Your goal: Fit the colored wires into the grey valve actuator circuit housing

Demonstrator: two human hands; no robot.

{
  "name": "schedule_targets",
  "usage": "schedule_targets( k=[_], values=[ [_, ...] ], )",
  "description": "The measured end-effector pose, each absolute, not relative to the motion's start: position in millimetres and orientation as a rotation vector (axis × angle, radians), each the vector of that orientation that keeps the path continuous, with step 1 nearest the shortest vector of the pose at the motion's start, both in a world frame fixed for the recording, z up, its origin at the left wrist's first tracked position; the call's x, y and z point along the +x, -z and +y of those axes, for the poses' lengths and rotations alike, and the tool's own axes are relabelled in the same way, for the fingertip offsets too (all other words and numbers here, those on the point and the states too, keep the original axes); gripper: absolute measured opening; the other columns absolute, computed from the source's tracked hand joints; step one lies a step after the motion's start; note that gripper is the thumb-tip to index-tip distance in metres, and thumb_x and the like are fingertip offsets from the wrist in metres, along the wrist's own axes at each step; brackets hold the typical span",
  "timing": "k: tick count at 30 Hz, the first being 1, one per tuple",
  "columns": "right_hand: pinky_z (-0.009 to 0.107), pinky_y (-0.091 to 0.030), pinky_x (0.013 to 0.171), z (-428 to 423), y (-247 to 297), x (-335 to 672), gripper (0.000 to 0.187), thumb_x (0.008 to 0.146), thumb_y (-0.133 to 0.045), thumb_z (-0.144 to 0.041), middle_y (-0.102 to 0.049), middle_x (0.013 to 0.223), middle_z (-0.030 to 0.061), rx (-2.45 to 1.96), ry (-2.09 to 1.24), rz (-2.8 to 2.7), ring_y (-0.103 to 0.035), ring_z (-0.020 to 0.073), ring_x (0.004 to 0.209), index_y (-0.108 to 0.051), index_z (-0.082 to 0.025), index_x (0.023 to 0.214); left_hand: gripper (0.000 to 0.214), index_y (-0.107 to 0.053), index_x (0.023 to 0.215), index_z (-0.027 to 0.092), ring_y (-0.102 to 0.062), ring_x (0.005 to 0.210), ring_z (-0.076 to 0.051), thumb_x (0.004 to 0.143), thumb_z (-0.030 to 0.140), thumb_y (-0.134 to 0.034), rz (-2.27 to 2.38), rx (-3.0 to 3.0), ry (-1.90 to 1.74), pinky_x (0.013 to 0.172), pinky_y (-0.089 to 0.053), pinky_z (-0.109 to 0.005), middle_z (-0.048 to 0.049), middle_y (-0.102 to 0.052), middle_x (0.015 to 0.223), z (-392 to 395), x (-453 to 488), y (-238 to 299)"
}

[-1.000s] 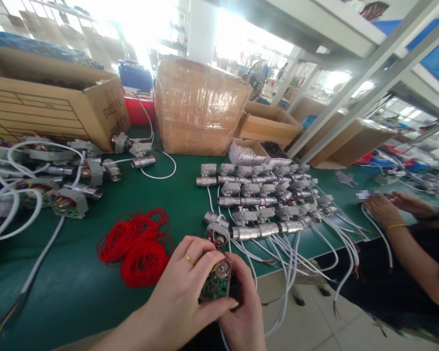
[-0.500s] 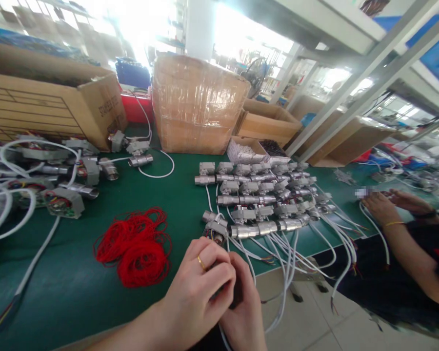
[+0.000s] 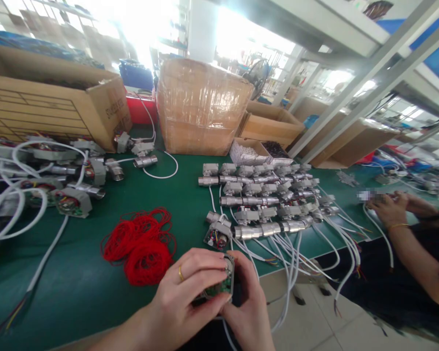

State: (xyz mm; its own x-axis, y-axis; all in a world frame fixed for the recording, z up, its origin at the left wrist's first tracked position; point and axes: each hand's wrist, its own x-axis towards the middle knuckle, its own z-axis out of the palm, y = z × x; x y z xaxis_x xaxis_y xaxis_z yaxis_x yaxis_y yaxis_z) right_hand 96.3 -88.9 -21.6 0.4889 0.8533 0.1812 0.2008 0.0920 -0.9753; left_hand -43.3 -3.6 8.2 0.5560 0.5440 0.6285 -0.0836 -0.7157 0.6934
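One motor unit clasped between two hands, beside perhaps two red coils.

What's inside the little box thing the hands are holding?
Between the left hand and right hand, the open actuator shows a green circuit board inside. Fingers cover the rest, so its other parts stay hidden.

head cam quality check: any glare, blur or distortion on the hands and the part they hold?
Head view: windows at top blown out to white; shelf posts lean from wide-angle distortion. Left hand and right hand sharp, evenly lit; the green circuit-board unit they hold is readable. A blurred patch covers the co-worker's fingers at right.
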Motion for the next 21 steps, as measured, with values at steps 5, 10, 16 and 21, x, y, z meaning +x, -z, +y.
schedule_targets(
  k=[5,10,16,21],
  values=[
    [0.028,-0.061,0.092,-93,30,101,0.056,0.071,-0.086,-0.029,-0.075,0.121,0.0045,-1.383,-0.726,-0.953,-0.073,0.0224,0.108,-0.068,-0.028,0.124,0.080,-0.056,0.140,0.029,-0.063,0.123,-0.031,0.070,0.026,-0.094,0.629,1.954,-0.892,0.106,-0.057,-0.044,-0.0099,-0.062,0.136,0,-60,-3],
    [0.025,-0.057,0.100,-98,38,106,0.064,0.072,-0.087,-0.028,-0.072,0.132,0.0026,-1.383,-0.777,-0.955,-0.071,0.0210,0.119,-0.066,-0.032,0.132,0.072,-0.058,0.138,0.030,-0.061,0.126,-0.030,0.074,0.018,-0.089,0.667,1.856,-0.762,0.112,-0.052,-0.045,-0.0077,-0.063,0.135,-1,-65,10],
    [0.037,-0.053,0.111,-108,54,104,0.074,0.078,-0.079,-0.023,-0.059,0.150,0.0051,-1.458,-0.778,-0.969,-0.060,0.0258,0.136,-0.054,-0.034,0.146,0.066,-0.062,0.128,0.031,-0.065,0.115,-0.024,0.071,0.016,-0.092,0.683,1.881,-0.848,0.104,-0.057,-0.038,-0.0025,-0.066,0.124,-2,-60,5],
    [0.038,-0.057,0.107,-106,58,88,0.072,0.080,-0.077,-0.029,-0.060,0.149,0.0082,-1.549,-0.570,-1.004,-0.061,0.0277,0.135,-0.052,-0.028,0.147,0.064,-0.061,0.124,0.031,-0.066,0.110,-0.022,0.069,0.010,-0.088,0.710,1.916,-0.911,0.098,-0.058,-0.032,0.0000,-0.066,0.118,-5,-56,2]
  ],
)
